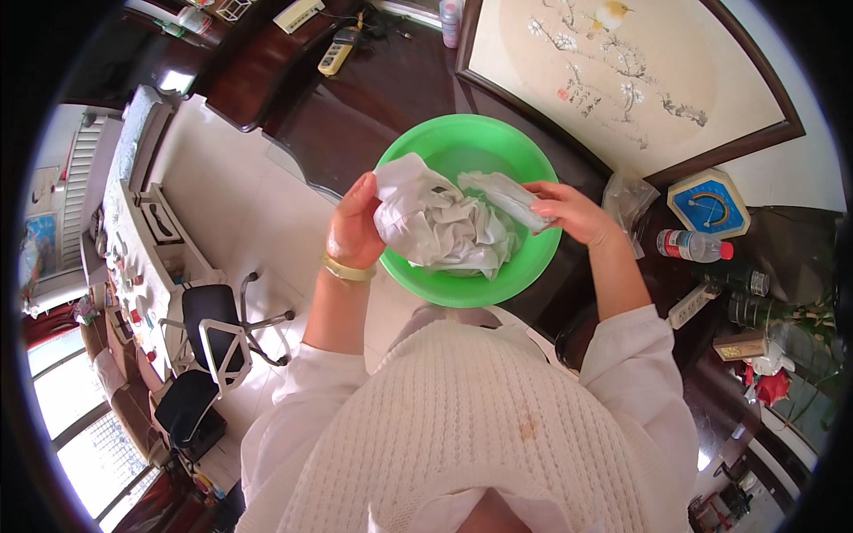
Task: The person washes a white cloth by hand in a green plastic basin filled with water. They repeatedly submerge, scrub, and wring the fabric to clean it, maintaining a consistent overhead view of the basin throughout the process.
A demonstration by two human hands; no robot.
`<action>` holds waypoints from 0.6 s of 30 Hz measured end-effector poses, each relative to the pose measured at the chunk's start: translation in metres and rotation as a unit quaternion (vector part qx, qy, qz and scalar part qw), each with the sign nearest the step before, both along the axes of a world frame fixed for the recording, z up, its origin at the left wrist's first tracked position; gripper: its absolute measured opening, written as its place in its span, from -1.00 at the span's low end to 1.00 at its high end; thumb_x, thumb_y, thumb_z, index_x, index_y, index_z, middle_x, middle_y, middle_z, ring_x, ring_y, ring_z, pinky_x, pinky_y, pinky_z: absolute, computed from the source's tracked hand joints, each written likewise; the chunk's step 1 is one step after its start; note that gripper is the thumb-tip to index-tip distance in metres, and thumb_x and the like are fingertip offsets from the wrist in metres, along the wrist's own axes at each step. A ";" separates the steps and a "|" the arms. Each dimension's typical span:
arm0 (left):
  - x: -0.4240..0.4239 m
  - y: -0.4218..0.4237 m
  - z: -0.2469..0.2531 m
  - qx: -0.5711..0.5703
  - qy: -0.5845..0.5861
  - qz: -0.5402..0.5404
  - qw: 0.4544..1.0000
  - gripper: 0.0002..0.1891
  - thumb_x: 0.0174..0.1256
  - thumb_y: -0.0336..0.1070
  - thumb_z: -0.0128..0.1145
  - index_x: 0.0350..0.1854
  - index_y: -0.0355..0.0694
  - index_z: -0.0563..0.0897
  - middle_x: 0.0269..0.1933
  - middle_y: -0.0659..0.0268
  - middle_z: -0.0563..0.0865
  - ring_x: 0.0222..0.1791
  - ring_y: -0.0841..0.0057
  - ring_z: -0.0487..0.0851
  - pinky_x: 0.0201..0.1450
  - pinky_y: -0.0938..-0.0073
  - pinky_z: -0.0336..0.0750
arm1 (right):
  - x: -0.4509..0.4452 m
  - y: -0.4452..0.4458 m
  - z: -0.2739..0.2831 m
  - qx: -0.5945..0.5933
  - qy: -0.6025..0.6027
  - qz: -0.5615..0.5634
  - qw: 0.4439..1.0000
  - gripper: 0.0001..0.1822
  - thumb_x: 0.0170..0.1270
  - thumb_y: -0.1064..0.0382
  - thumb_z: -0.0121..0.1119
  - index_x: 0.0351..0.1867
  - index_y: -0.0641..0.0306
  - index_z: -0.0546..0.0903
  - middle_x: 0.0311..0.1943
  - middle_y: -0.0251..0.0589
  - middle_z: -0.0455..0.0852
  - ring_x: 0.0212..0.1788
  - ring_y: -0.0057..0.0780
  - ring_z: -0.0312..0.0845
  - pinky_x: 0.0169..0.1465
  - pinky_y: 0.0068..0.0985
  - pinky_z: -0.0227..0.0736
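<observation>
A bright green plastic basin (pixel 526 283) stands before me, with some cloudy water (pixel 466 160) showing at its far side. My left hand (pixel 353 223) is at the basin's left rim, its fingers gripping a bunched white cloth (pixel 440 223). Most of that cloth lies crumpled inside the basin, and it looks wet. Over the basin's right side, my right hand (pixel 566 210) holds a pale, oblong, whitish-grey object (pixel 506 196). The far end of this object is close to the cloth; whether they touch I cannot tell. Exactly what it is stays unclear.
The basin is on a dark wooden table (pixel 373 113). Behind it leans a framed bird-and-blossom painting (pixel 620 73). To the right are a clear plastic bag (pixel 630 200), a plastic bottle (pixel 693 245) and a power strip (pixel 693 305). A black office chair (pixel 210 326) stands left.
</observation>
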State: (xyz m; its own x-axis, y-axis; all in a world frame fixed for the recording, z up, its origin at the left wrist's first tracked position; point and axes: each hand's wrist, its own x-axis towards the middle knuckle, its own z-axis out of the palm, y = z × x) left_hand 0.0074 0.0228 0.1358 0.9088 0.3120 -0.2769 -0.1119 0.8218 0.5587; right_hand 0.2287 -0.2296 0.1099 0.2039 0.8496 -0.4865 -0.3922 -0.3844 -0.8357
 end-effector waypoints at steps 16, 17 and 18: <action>0.031 -0.059 0.045 -0.010 0.027 0.016 0.999 -0.83 0.38 -0.25 -0.04 -0.23 -0.24 0.53 0.07 0.11 0.56 -0.05 0.28 0.59 0.06 0.28 0.51 | -0.098 0.040 0.042 0.220 0.286 -0.138 0.922 -0.44 0.35 0.12 0.00 0.35 0.21 0.25 0.15 -0.22 0.46 0.14 -0.39 0.42 0.06 -0.29 0.46; 0.030 -0.059 0.029 -0.009 0.064 0.032 0.997 -0.84 0.37 -0.28 -0.03 -0.22 -0.25 0.53 0.00 0.14 0.60 -0.09 0.32 0.60 0.06 0.32 0.51 | -0.101 0.040 0.032 0.205 0.287 -0.158 0.922 -0.44 0.35 0.11 -0.01 0.35 0.20 0.25 0.15 -0.22 0.46 0.14 -0.39 0.42 0.06 -0.29 0.46; 0.029 -0.059 0.016 -0.008 0.079 0.040 0.996 -0.85 0.36 -0.31 -0.03 -0.21 -0.27 0.54 -0.03 0.14 0.62 -0.09 0.33 0.61 0.05 0.33 0.51 | -0.105 0.041 0.020 0.189 0.289 -0.178 0.921 -0.44 0.36 0.11 -0.01 0.35 0.19 0.25 0.14 -0.22 0.46 0.14 -0.39 0.42 0.06 -0.29 0.46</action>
State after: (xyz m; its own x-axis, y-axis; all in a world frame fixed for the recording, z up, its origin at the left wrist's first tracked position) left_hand 0.0364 -0.0365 0.1517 0.8263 0.3754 -0.4199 -0.0888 0.8231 0.5609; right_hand 0.1241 -0.1888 0.1302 0.3020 0.9102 -0.2833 -0.8585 0.1305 -0.4959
